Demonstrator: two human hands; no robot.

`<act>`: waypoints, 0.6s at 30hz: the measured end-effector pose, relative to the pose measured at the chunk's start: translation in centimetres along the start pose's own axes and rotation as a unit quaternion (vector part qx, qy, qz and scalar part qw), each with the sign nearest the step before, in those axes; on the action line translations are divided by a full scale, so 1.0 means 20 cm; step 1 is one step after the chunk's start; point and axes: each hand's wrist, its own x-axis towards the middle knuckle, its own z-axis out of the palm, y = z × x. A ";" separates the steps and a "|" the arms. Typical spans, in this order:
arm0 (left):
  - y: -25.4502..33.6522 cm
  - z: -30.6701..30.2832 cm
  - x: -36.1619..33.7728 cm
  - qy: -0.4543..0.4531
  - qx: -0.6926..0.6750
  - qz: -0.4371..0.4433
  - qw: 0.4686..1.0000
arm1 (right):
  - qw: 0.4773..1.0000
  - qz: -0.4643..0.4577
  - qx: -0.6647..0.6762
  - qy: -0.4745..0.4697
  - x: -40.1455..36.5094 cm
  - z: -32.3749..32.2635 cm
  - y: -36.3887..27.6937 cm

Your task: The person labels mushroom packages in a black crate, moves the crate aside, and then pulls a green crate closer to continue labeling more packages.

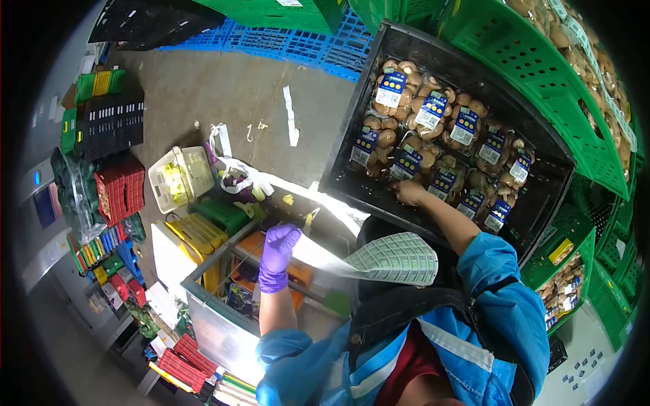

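Observation:
My left hand [281,245], in a purple glove, is closed around one end of a label strip. The strip [396,258] runs right from it across my lap, with pale green printed labels on its wide end. My bare right hand [408,193] is inside the black crate [352,188], at the near side of the mushroom packs. Its fingers are bunched beside a clear-wrapped mushroom pack [408,161] with a blue and white label; what they pinch, if anything, is hidden. Several similar packs lie in rows in the crate, most showing such labels.
Green crates [535,68] with more mushrooms stand right of the black crate. A blue pallet [284,49] lies beyond. Loose white strip backing [291,116] litters the floor. A pale basket [181,181] with greens and a clear-sided bin [223,325] stand on the left.

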 end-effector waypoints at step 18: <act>0.16 0.26 0.09 -0.044 0.015 0.072 0.996 | 0.709 0.055 0.676 0.194 -0.88 -0.25 0.57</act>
